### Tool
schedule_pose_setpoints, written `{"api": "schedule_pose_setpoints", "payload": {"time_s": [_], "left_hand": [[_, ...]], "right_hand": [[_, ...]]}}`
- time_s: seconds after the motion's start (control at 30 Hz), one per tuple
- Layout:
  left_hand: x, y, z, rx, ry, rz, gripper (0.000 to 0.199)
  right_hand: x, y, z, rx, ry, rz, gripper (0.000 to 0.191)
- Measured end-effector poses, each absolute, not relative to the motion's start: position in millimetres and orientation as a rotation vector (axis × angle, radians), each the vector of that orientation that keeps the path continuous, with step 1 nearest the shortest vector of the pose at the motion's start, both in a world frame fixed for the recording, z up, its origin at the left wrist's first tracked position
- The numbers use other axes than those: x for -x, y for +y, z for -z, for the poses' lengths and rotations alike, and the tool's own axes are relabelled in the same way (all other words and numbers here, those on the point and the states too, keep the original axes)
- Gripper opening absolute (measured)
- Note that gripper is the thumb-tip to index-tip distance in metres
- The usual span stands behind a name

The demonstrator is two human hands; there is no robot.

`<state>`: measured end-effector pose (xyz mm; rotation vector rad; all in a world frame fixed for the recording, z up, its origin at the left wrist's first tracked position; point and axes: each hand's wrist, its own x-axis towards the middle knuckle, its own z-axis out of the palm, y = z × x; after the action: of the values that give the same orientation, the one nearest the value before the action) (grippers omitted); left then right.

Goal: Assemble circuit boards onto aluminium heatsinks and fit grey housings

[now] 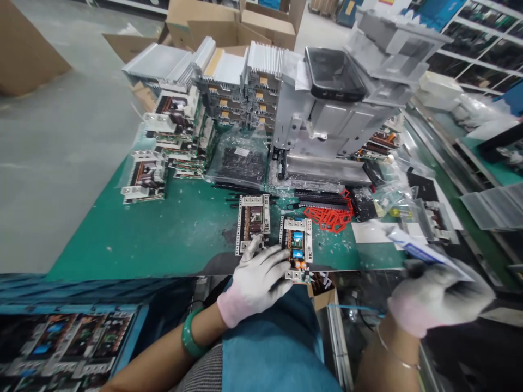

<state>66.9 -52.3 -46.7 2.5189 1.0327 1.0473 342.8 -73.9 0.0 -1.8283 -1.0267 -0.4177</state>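
Note:
My left hand [259, 277], in a white glove, lies at the table's front edge with its fingers stretched out. Its fingertips rest by the lower left side of a circuit board module with blue and orange parts [297, 239], and its thumb is at the lower end of a second circuit board module [252, 218] in a pale frame. Out to the right, past the front edge, my gloved right hand [441, 299] is closed around a white tube with blue print [425, 251]. The tube points up and to the left, away from both modules.
Red plastic frames [329, 219] and black strips [321, 198] lie right of the modules. Behind are bagged black parts [241, 163], stacked boards [183, 130], aluminium heat sinks [229, 71] and a metal fixture [322, 120]. A blue crate [134, 337] of boards stands lower left.

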Motion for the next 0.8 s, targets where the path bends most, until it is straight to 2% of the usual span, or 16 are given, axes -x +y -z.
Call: {"api": "schedule_pose_setpoints", "payload": {"time_s": [0.07, 0.2, 0.37, 0.5, 0.8], "left_hand": [[-67, -52, 46, -2.544, 1.039, -1.034, 0.023], [-68, -51, 47, -2.591, 1.034, -1.018, 0.023], [-70, -50, 48, -2.605, 1.042, -1.030, 0.022], [-70, -48, 47, -2.616, 1.025, -1.027, 0.021], [-70, -48, 45, -2.613, 1.031, -1.036, 0.020]], "right_hand": [[-313, -81, 1, 1.633, -0.951, 0.286, 0.027], [-277, -99, 20, 1.507, -1.204, 0.015, 0.011], [-278, -115, 31, 1.473, -1.632, 0.157, 0.021], [-282, -112, 24, 1.545, -1.839, 0.178, 0.022], [-270, -92, 9, 1.627, -1.885, 0.248, 0.024]]}}
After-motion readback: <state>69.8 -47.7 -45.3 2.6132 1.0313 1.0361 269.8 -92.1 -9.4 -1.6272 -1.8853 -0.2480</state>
